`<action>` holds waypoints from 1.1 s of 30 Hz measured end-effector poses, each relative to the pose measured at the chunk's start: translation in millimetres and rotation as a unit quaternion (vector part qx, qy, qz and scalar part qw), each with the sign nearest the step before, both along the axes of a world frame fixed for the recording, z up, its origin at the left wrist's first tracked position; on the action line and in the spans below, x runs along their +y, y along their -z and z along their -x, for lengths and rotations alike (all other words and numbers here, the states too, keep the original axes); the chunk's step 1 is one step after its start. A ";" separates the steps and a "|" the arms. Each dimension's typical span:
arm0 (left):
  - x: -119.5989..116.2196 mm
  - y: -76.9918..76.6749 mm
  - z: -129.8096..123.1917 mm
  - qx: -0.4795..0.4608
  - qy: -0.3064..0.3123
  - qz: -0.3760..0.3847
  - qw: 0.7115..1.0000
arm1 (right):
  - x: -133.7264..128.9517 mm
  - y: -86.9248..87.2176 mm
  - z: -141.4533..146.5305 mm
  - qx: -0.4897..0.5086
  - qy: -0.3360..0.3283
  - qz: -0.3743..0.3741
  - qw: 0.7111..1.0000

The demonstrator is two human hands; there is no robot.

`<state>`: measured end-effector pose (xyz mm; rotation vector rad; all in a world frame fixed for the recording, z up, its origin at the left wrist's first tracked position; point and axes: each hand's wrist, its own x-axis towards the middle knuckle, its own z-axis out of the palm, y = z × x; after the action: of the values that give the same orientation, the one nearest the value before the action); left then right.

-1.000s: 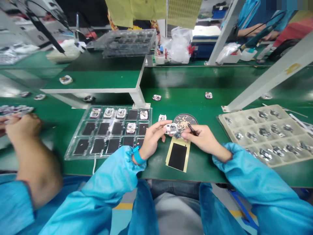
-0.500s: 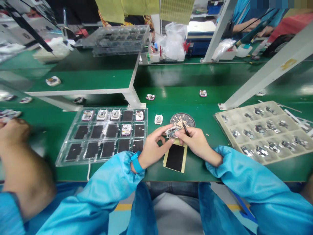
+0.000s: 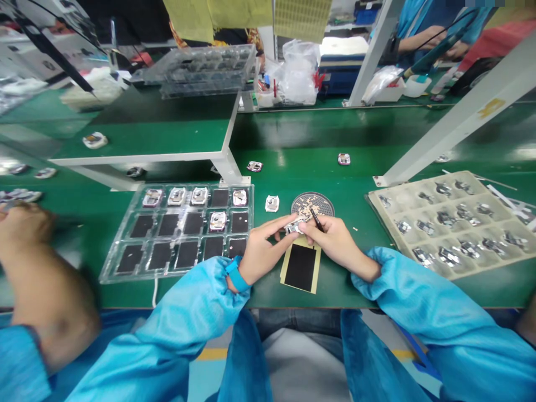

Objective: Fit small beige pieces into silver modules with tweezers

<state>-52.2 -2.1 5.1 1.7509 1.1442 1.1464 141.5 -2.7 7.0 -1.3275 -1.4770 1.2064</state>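
My left hand (image 3: 264, 245) holds a small silver electronic module (image 3: 294, 226) between thumb and fingers. It looks like the inner part of a watch. My right hand (image 3: 337, 241) meets it from the other side, thumb against its edge, with slim black tweezers (image 3: 317, 220) slanting up out of its grip. Just behind the hands lies a round dark dish (image 3: 326, 205) with many tiny beige pieces (image 3: 307, 202). A black sheet on yellow backing (image 3: 300, 268) is on the table below the hands. One white watch housing (image 3: 272, 204) rests left of the dish.
A clear compartment tray (image 3: 109, 267) with black pads and several housings stands left. At right, a beige tray (image 3: 402, 205) holds silver modules. White frame legs (image 3: 229, 167) and a slanted post (image 3: 444, 125) rise behind. A co-worker's arm (image 3: 46, 279) reaches in at far left.
The silver module has tilted in my fingers, so its dark inner face shows less. Both hands stay in nearly the same place, the tweezers still in the right.
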 end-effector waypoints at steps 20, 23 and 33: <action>8.5 8.5 1.1 -0.085 0.029 0.052 0.995 | 8.9 14.3 18.5 0.146 0.009 -0.023 0.989; 6.4 4.4 -2.7 -0.053 0.037 0.104 0.992 | 10.8 9.4 18.7 0.138 0.024 -0.048 0.989; 11.1 -0.8 -7.8 0.043 -0.015 0.086 0.995 | 17.0 -8.0 20.5 0.198 0.033 -0.024 0.979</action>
<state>-44.4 9.0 5.8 1.6681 1.2867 0.9668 121.1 14.3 14.9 -1.0225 -1.1601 1.2950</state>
